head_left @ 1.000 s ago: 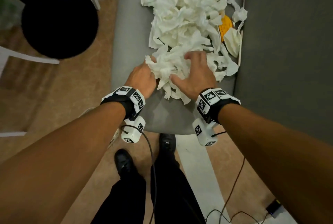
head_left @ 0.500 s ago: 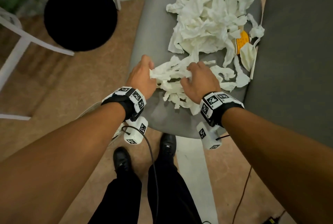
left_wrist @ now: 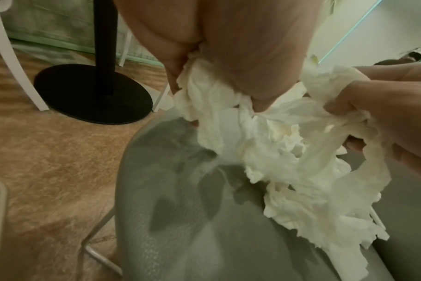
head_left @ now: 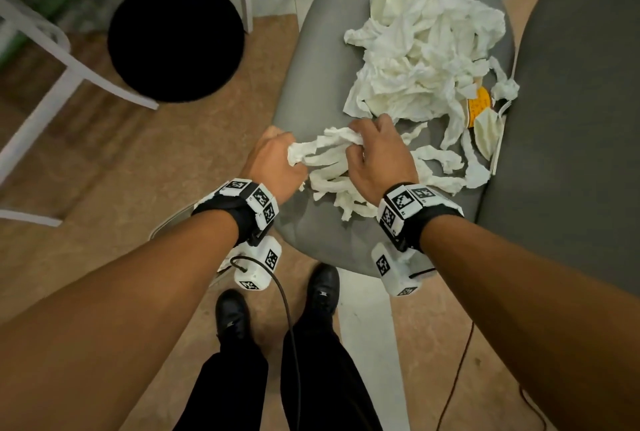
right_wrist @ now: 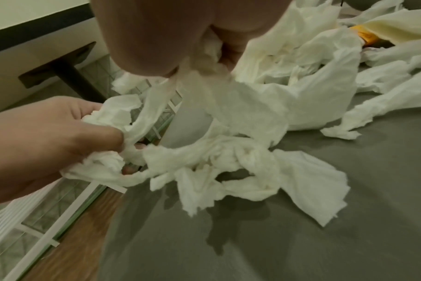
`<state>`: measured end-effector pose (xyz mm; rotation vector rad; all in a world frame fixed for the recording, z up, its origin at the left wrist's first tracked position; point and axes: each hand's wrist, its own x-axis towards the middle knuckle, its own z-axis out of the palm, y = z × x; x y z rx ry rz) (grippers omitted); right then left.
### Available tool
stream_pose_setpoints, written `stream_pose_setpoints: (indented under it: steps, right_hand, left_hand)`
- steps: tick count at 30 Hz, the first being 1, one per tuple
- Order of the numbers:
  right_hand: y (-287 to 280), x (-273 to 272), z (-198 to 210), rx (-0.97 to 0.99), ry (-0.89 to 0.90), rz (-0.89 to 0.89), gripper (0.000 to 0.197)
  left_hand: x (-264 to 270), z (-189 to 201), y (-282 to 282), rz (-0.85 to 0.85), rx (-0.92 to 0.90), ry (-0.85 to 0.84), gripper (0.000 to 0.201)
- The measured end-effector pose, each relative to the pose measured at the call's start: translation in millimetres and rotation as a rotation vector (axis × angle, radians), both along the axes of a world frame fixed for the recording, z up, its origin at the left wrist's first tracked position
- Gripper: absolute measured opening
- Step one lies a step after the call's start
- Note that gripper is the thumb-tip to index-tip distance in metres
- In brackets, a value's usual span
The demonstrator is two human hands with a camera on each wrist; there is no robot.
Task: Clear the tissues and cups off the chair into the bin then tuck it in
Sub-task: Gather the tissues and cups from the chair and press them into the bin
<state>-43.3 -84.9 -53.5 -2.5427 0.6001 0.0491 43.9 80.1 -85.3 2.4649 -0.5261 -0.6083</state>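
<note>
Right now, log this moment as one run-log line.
left hand: grips tissue bunch | right hand: grips same bunch | tissue pile, crushed cups: on chair seat | bin: unseen

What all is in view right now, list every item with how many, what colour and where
Chair: one, grey, centre.
Tissue bunch: one, white, gripped by both hands above the seat's near edge.
Tissue pile: one heap, white, far part of the seat.
Paper cups: at least two, cream, crushed, in the pile.
Yellow label: one, at the pile's right side.
Round stand base: one, black, on the floor left of the chair.
Shoes: two, black, on the floor.
Left hand, right hand: each grips the bunch.
</note>
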Motion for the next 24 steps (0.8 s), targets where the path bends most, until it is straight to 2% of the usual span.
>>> stream_pose_setpoints:
  steps: [3, 8, 11, 15, 16, 18, 21, 24]
  right_hand:
    - [4, 17, 13, -0.003, -0.006, -0.038, 0.029]
    - [26, 44, 17, 0.104, 0.048, 0.013, 0.014]
    - [60, 55, 13, 0.134, 0.044, 0.031, 0.020]
    - [127, 69, 2, 0.336, 0.033, 0.000, 0.022]
    - [145, 72, -1, 0.375, 0.040, -0.015, 0.022]
    - [176, 77, -11, 0.455, 0.098, -0.041, 0.018]
    - [220, 81, -35, 0.556, 0.196, -0.058, 0.013]
    - [260, 76, -68, 0.597, 0.295, -0.067, 0.019]
  left_hand:
    - [5, 8, 4, 0.048, -0.033, 0.054, 0.009]
    - [7, 17, 26, 0.160, -0.110, 0.068, 0.024]
    - [11, 15, 55, 0.152, -0.142, 0.074, 0.035]
    - [13, -2, 106, 0.163, -0.086, 0.066, 0.016]
    - [13, -7, 120, 0.179, -0.072, 0.069, 0.017]
    - [11, -18, 147, 0.223, -0.047, 0.091, 0.020]
    - [7, -36, 183, 0.294, 0.009, 0.125, 0.010]
    - [-1, -66, 217, 0.395, 0.042, 0.183, 0.025]
